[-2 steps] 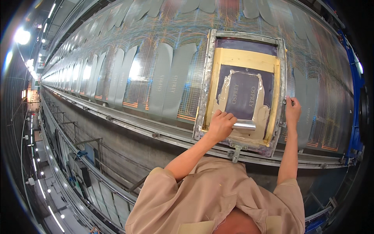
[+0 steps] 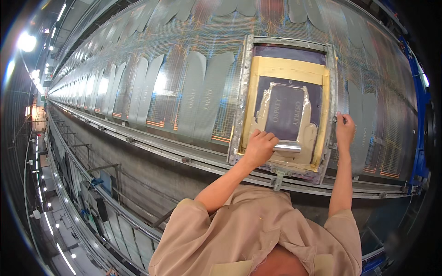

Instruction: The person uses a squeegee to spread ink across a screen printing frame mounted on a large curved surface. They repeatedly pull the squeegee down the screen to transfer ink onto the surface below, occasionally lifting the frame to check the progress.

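Note:
A metal screen-printing frame (image 2: 249, 60) lies on the long printing table, with a purple mesh (image 2: 285, 129) edged in yellow tape (image 2: 287, 66). Beige ink (image 2: 309, 135) surrounds lettering on the mesh. In the lower part of the screen, my left hand (image 2: 261, 147) grips a silver squeegee (image 2: 287, 146) resting in the ink. My right hand (image 2: 344, 129) is at the frame's right edge, fingers closed near a small fitting; what they hold is too small to make out.
Long rows of grey cut pieces (image 2: 193, 87) lie on the table's patterned surface, running far to the left. A metal rail (image 2: 161, 150) follows the near edge above a lower walkway with railings (image 2: 110, 202). Blue metal structure (image 2: 421, 138) stands at the right end.
The screen and both my hands appear very slightly further left in the picture; my grip looks the same.

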The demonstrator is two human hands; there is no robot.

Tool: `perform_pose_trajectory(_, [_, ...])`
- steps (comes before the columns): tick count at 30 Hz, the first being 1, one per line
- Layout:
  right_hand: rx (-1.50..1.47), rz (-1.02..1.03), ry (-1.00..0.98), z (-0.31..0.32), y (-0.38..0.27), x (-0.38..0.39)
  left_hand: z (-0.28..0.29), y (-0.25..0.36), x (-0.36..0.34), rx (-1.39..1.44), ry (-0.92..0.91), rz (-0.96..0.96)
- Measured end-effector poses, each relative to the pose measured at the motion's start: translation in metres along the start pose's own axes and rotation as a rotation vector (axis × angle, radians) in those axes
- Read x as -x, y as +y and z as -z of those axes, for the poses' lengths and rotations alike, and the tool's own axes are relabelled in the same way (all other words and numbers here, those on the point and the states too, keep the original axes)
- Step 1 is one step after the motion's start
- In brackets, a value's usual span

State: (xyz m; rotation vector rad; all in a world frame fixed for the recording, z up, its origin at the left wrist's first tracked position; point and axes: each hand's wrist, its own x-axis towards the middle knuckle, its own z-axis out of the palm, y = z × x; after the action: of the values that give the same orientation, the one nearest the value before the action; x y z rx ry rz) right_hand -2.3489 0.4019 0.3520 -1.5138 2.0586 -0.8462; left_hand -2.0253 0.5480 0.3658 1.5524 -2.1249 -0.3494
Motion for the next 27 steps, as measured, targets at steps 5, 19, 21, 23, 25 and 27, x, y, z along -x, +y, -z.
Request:
perform_pose_trajectory(5, [-0.163, 0.047, 0.009, -0.102, -0.056, 0.058, 0.069, -0.097, 0.035, -0.113, -0.063, 0.021])
perform_pose_trajectory(19, [-0.19, -0.029, 0.04, -0.258, -0.196, 0.137, 0.179, -0.247, 0.153, -0.141, -0.096, -0.14])
perform_pose_trajectory(21, [-0.13, -0.046, 0.025, -0.261, -0.191, 0.133, 0.178, -0.251, 0.153, -0.127, -0.101, -0.147])
perform_pose_trajectory(23, [-0.065, -0.031, 0.012, -0.265, -0.189, 0.134, 0.179, -0.258, 0.139, -0.123, -0.107, -0.151])
perform_pose_trajectory(25, [-0.03, -0.039, -0.04, -0.262, -0.188, 0.13, 0.181, -0.264, 0.114, -0.119, -0.11, -0.147])
perform_pose_trajectory(27, [0.079, -0.045, -0.132, -0.256, -0.194, 0.13, 0.173, -0.287, 0.083, -0.122, -0.086, -0.151])
